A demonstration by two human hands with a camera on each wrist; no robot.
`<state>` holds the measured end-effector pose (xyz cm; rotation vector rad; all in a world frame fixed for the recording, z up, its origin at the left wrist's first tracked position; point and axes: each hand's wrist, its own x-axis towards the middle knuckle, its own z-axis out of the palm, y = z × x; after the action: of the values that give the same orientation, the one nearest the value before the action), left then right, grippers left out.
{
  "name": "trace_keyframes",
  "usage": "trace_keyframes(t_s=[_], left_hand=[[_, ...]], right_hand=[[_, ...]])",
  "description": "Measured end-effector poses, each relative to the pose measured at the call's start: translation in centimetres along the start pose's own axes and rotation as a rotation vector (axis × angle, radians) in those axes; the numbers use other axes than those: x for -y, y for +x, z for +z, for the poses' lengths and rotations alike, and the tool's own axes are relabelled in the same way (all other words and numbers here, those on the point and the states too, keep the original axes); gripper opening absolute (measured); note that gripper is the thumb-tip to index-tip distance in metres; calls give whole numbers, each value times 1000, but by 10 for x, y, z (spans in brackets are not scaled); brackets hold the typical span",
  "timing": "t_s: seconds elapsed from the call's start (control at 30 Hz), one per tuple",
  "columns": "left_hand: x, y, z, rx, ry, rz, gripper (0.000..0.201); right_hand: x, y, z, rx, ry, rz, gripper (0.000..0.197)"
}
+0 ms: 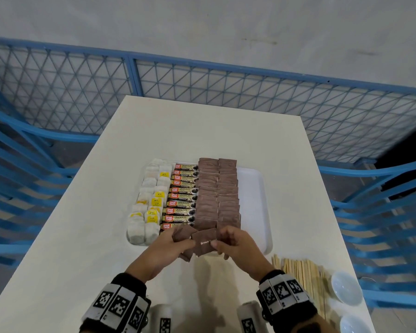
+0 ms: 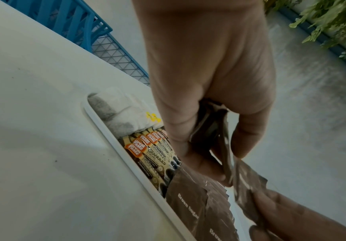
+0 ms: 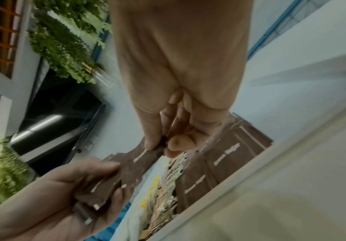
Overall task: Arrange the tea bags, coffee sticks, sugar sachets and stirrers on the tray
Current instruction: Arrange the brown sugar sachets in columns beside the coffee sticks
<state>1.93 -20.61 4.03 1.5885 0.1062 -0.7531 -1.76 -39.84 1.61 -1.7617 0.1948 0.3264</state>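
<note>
A white tray point(image 1: 252, 188) on the table holds two columns of tea bags point(image 1: 149, 200), a column of coffee sticks point(image 1: 181, 197) and two columns of brown sugar sachets point(image 1: 217, 193). Above the tray's near edge my left hand point(image 1: 178, 243) grips a small stack of brown sugar sachets point(image 2: 211, 132). My right hand point(image 1: 228, 241) pinches one sachet point(image 1: 203, 242) from that stack between thumb and forefinger; the same sachet point(image 3: 147, 156) shows in the right wrist view. Wooden stirrers point(image 1: 303, 277) lie in a pile on the table, right of my right wrist.
Two small white dishes point(image 1: 346, 287) sit at the table's near right corner. The tray's right third shows bare white. A blue mesh fence point(image 1: 202, 75) and blue chairs ring the white table point(image 1: 82, 212).
</note>
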Motion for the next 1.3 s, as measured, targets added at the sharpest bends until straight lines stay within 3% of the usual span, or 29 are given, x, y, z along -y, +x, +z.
trace_keyframes(t_s=[0.13, 0.3, 0.4, 0.57, 0.67, 0.77, 0.87, 1.0, 1.1, 1.2, 1.3], left_hand=[[3, 1, -2, 31, -19, -14, 28], [8, 5, 0, -53, 70, 19, 29], [9, 10, 0, -89, 144, 67, 30], [8, 22, 0, -121, 264, 83, 26], [8, 29, 0, -108, 346, 96, 28], [5, 31, 2, -65, 351, 109, 27], [3, 32, 8, -18, 342, 125, 23], [2, 33, 11, 35, 278, 33, 8], [4, 36, 3, 53, 215, -38, 26], [6, 38, -3, 58, 233, 2, 16], [8, 43, -4, 6, 245, 73, 20]], right_hand=[[-13, 2, -16, -163, 74, 102, 7], [-34, 2, -29, -263, -234, 164, 8], [-36, 0, -28, -282, -418, 150, 13], [-39, 2, -22, -336, -486, 113, 27], [-34, 1, -16, -384, -561, -10, 37], [-21, 3, -7, -310, -502, -177, 35], [-11, 11, 0, -152, -456, -219, 28], [-10, 14, -2, -136, -423, -131, 9], [-16, 11, -13, -173, -394, -40, 15], [-25, 7, -24, -217, -367, 33, 20], [-31, 3, -31, -231, -364, 71, 12]])
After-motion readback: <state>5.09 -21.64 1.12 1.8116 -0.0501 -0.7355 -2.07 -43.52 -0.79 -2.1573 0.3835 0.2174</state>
